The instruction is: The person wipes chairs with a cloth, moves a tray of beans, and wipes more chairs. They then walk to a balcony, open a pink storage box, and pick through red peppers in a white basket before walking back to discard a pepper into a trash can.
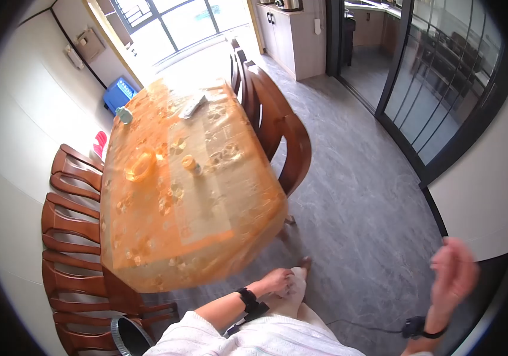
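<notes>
My left hand (278,282) hangs low in front of my body, over the light trouser leg (295,295). Its back faces up, and the fingers bend down, their tips hidden. A black band (248,299) circles that wrist. Out to the right, my right hand (454,272) is raised beside the white wall, somewhat blurred. Its fingers are loosely bent and apart from the thumb, with nothing visible in them. Another black device (415,327) is strapped to that wrist, and a thin dark cable (358,324) runs toward it. Ahead stands a table with an orange patterned cloth (206,207).
An orange-lidded jar (191,164), an orange ring-shaped item (141,167), a greenish container (124,115) and a white item (192,107) sit on the table. Wooden chairs (283,127) line both sides. A bin (129,337) stands lower left; a sliding glass door (438,89) stands right.
</notes>
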Available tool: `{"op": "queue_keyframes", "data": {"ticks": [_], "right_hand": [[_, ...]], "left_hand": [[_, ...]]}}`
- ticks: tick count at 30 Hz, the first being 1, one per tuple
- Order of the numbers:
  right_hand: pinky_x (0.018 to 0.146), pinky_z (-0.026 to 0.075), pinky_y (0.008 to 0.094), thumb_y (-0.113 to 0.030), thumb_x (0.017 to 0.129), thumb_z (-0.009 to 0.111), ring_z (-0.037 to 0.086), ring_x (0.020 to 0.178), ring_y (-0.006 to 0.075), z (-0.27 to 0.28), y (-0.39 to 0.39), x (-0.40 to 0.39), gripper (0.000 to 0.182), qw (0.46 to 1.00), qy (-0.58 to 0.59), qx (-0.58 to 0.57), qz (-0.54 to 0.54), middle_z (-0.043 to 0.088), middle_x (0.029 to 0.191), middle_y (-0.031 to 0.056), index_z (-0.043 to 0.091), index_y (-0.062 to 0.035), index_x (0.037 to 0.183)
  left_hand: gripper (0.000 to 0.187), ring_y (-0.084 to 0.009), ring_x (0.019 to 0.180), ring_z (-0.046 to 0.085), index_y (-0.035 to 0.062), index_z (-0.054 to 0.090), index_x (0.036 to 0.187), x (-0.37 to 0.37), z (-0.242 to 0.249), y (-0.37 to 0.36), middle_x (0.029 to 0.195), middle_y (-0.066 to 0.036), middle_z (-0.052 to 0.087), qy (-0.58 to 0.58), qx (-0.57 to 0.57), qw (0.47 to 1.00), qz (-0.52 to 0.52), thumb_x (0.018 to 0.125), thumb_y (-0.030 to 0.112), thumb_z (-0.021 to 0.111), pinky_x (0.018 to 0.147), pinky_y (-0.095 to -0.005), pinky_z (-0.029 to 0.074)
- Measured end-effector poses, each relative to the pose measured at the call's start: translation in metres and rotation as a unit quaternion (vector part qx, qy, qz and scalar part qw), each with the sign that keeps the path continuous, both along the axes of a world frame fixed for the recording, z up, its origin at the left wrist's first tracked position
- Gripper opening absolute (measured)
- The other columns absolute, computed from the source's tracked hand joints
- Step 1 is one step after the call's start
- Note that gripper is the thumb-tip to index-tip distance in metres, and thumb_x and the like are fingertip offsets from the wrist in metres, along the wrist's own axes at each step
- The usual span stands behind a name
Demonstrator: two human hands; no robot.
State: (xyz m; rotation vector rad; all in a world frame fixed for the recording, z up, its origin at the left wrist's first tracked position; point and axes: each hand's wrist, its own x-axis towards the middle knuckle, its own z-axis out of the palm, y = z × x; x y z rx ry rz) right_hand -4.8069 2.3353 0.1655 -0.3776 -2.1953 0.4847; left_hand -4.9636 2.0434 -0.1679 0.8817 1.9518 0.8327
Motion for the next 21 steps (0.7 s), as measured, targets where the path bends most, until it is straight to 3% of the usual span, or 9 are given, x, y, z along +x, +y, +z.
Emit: {"op": "queue_keyframes", "data": {"ticks": [2, 3, 5, 6, 10, 14, 21], "right_hand": [[0.055, 0.039, 0.0279, -0.010, 0.084, 0.055, 0.044, 0.059, 0.0149, 0.060, 0.038, -0.016, 0.011, 0.981, 0.072, 0.049, 0.174, 0.047, 0.066, 0.0067, 0.054, 0.0016, 0.083], [0.055, 0.039, 0.0279, -0.010, 0.084, 0.055, 0.044, 0.059, 0.0149, 0.094, 0.054, -0.022, 0.011, 0.981, 0.070, 0.048, 0.174, 0.047, 0.066, 0.0067, 0.054, 0.0016, 0.083], [0.065, 0.044, 0.0409, -0.032, 0.084, 0.057, 0.049, 0.078, 0.0230, 0.168, 0.084, -0.037, 0.035, 0.909, -0.161, 0.146, 0.355, 0.035, 0.113, 0.0160, 0.043, -0.0046, 0.102], [0.070, 0.046, 0.0474, -0.043, 0.085, 0.058, 0.051, 0.087, 0.0270, 0.185, 0.097, -0.048, 0.049, 0.837, -0.274, 0.189, 0.434, 0.029, 0.137, 0.0207, 0.038, -0.0078, 0.112], [0.069, 0.045, 0.0456, -0.039, 0.084, 0.058, 0.050, 0.085, 0.0260, 0.192, 0.138, -0.107, 0.045, 0.849, -0.209, 0.191, 0.447, 0.031, 0.131, 0.0194, 0.039, -0.0069, 0.109], [0.068, 0.045, 0.0439, -0.036, 0.084, 0.058, 0.049, 0.082, 0.0250, 0.188, 0.182, -0.171, 0.041, 0.860, -0.143, 0.179, 0.455, 0.033, 0.125, 0.0182, 0.040, -0.0060, 0.106], [0.066, 0.043, 0.0408, -0.031, 0.084, 0.057, 0.048, 0.078, 0.0232, 0.163, 0.316, -0.280, 0.034, 0.840, -0.075, 0.185, 0.505, 0.037, 0.113, 0.0160, 0.043, -0.0044, 0.101]], "left_hand": [[0.025, -0.0384, 0.084, 0.060, 0.0020, 0.062, 0.098, -0.016, 0.005, 0.042, 0.090, -0.022, 0.063, -0.005, -0.028, 1.000, 0.007, 0.079, 0.014, 0.053, 0.072, -0.0425, 0.047], [0.024, -0.0379, 0.085, 0.060, 0.0032, 0.063, 0.097, -0.026, 0.006, 0.065, 0.090, -0.021, 0.063, -0.017, -0.037, 0.999, 0.014, 0.078, 0.015, 0.054, 0.072, -0.0427, 0.047], [0.023, -0.0374, 0.085, 0.060, 0.0043, 0.063, 0.095, -0.051, 0.002, 0.112, 0.089, -0.020, 0.063, -0.028, -0.040, 0.999, 0.019, 0.078, 0.017, 0.055, 0.072, -0.0429, 0.047], [0.022, -0.0367, 0.085, 0.060, 0.0058, 0.063, 0.094, -0.062, -0.004, 0.136, 0.090, -0.019, 0.064, 0.007, -0.048, 0.999, 0.009, 0.078, 0.019, 0.055, 0.072, -0.0432, 0.047], [0.021, -0.0348, 0.085, 0.060, 0.0101, 0.063, 0.091, -0.103, 0.000, 0.223, 0.090, -0.015, 0.065, 0.054, -0.020, 0.998, -0.012, 0.078, 0.023, 0.056, 0.071, -0.0442, 0.047], [0.025, -0.0327, 0.087, 0.061, 0.0134, 0.064, 0.098, -0.147, 0.019, 0.290, 0.091, -0.012, 0.066, 0.058, -0.057, 0.997, -0.002, 0.077, 0.024, 0.057, 0.073, -0.0426, 0.048], [0.025, -0.0324, 0.084, 0.063, 0.0134, 0.064, 0.097, -0.234, -0.012, 0.374, 0.089, -0.013, 0.066, 0.083, -0.120, 0.987, 0.063, 0.080, 0.031, 0.057, 0.071, -0.0432, 0.049]]}}
